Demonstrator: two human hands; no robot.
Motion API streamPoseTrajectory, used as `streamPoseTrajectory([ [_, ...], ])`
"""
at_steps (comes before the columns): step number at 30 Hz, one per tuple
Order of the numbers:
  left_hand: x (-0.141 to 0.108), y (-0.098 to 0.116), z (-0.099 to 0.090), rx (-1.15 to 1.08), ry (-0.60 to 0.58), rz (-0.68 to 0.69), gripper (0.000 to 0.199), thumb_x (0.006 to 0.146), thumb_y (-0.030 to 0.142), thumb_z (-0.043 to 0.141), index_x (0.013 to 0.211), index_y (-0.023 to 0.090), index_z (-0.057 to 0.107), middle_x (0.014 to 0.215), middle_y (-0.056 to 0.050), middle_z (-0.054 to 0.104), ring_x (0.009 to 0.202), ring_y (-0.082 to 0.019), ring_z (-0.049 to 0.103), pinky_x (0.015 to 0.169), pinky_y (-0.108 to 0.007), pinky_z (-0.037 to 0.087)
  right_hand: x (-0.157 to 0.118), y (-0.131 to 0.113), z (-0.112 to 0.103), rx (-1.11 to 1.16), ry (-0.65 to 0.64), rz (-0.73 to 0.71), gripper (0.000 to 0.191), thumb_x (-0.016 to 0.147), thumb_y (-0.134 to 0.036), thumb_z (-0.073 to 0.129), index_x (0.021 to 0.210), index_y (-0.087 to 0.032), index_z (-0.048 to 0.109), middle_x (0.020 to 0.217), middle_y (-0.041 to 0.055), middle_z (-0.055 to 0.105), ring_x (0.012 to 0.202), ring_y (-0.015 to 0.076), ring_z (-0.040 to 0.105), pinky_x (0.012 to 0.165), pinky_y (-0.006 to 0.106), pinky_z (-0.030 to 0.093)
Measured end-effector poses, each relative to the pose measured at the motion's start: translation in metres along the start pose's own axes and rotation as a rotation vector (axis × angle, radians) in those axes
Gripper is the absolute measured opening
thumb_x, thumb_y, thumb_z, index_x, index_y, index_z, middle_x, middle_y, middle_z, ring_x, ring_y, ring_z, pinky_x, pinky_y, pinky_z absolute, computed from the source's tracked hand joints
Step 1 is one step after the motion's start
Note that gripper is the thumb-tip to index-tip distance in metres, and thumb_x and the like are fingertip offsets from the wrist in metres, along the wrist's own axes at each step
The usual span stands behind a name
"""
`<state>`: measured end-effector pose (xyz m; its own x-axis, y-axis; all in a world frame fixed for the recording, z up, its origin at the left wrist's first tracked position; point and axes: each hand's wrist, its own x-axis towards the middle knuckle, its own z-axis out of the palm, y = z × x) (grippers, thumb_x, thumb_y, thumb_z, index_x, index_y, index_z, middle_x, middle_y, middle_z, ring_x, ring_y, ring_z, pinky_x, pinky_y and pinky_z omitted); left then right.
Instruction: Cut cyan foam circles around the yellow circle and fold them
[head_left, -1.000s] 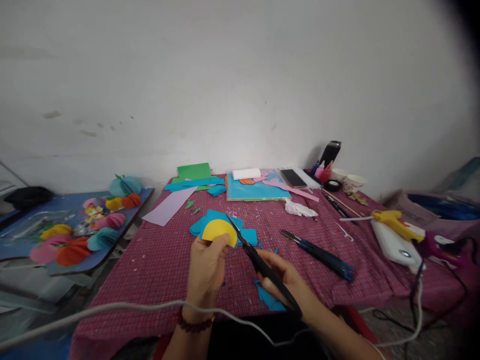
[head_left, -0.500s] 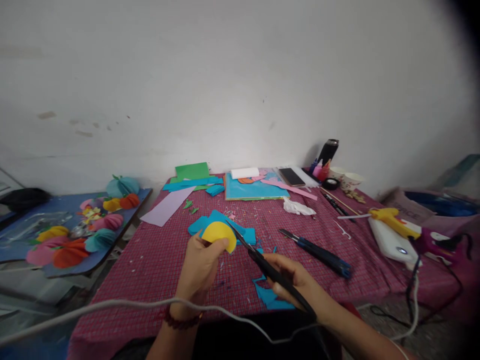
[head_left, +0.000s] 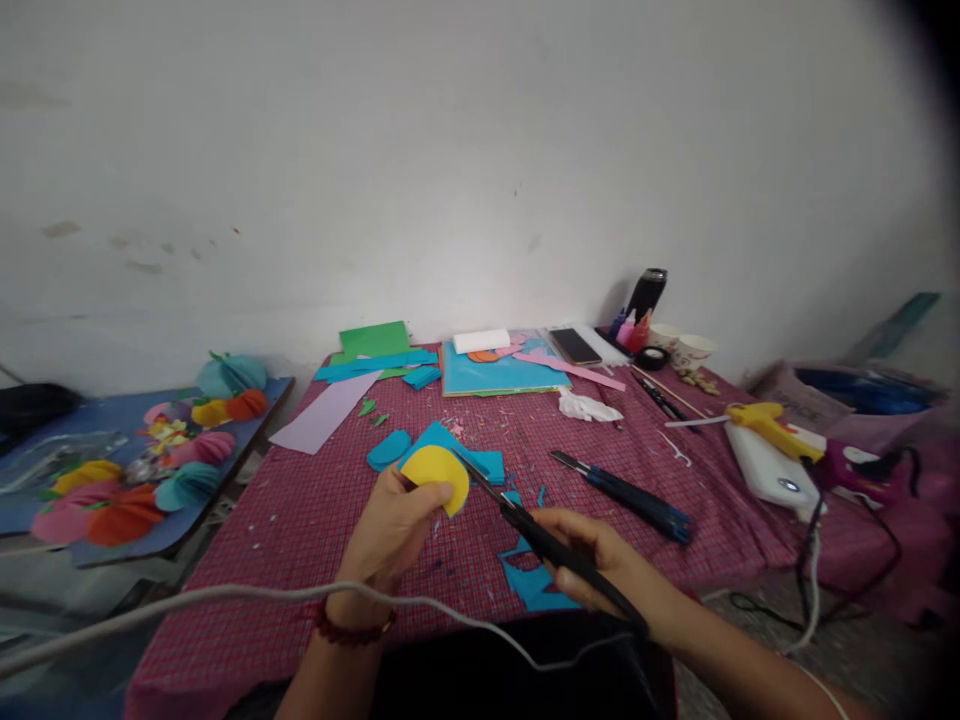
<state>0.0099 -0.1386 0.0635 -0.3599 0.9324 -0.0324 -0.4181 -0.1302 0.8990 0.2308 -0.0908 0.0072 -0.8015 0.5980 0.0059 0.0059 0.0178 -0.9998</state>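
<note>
Two bare hands on my feed: left hand [head_left: 391,525] pinches yellow paper piece [head_left: 431,472] between thumb and fingers, above checked tablecloth [head_left: 292,525]; right hand [head_left: 611,560] wrapped round black scissors [head_left: 551,546], pointed at the paper's right edge, can't tell if touching. Just behind, I see blue paper pieces [head_left: 435,437]. Box cutter [head_left: 630,498] lies right of the scissors. Further right, glue gun [head_left: 772,430] by white device [head_left: 774,478]. Far left, pleated paper shapes [head_left: 124,515] on blue table [head_left: 120,408].
</note>
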Motion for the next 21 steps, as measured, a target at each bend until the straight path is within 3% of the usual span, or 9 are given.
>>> streamPoseTrajectory([
  [5, -0.002, -0.009, 0.007, -0.003, -0.022, 0.01, 0.013, 0.052, 0.01, 0.071, 0.063, 0.014, 0.065, 0.06, 0.0, 0.063, 0.056, -0.011, 0.055, 0.057, -0.023, 0.046, 0.0, -0.009, 0.001, 0.077, -0.117, -0.008, 0.048, 0.078, -0.048, 0.063, 0.116, -0.022, 0.05, 0.084, 0.0013, 0.047, 0.069, 0.0126, 0.043, 0.059, 0.025, 0.037],
  [9, -0.003, -0.023, 0.008, 0.031, 0.038, 0.01, 0.014, 0.049, 0.009, 0.072, 0.061, 0.013, 0.066, 0.059, 0.0, 0.064, 0.054, -0.012, 0.056, 0.056, -0.024, 0.047, 0.0, -0.015, 0.001, 0.069, -0.174, -0.04, 0.045, 0.08, -0.052, 0.059, 0.112, -0.021, 0.048, 0.084, 0.0014, 0.046, 0.071, 0.0134, 0.041, 0.061, 0.026, 0.036],
  [16, -0.006, -0.035, 0.01, 0.076, 0.028, -0.053, 0.012, 0.05, 0.01, 0.071, 0.061, 0.012, 0.066, 0.058, -0.001, 0.063, 0.053, -0.011, 0.056, 0.055, -0.023, 0.046, 0.001, -0.017, 0.004, 0.083, -0.14, -0.058, 0.052, 0.079, -0.053, 0.059, 0.117, -0.021, 0.044, 0.082, 0.0003, 0.041, 0.069, 0.013, 0.037, 0.059, 0.025, 0.032],
  [21, -0.008, -0.036, 0.01, 0.067, 0.024, -0.077, 0.014, 0.049, 0.011, 0.072, 0.06, 0.012, 0.065, 0.055, 0.0, 0.061, 0.05, -0.01, 0.053, 0.052, -0.023, 0.045, -0.001, -0.017, 0.006, 0.092, -0.12, -0.018, 0.045, 0.08, -0.044, 0.06, 0.116, -0.021, 0.045, 0.082, -0.0002, 0.041, 0.068, 0.0121, 0.036, 0.058, 0.025, 0.031],
])
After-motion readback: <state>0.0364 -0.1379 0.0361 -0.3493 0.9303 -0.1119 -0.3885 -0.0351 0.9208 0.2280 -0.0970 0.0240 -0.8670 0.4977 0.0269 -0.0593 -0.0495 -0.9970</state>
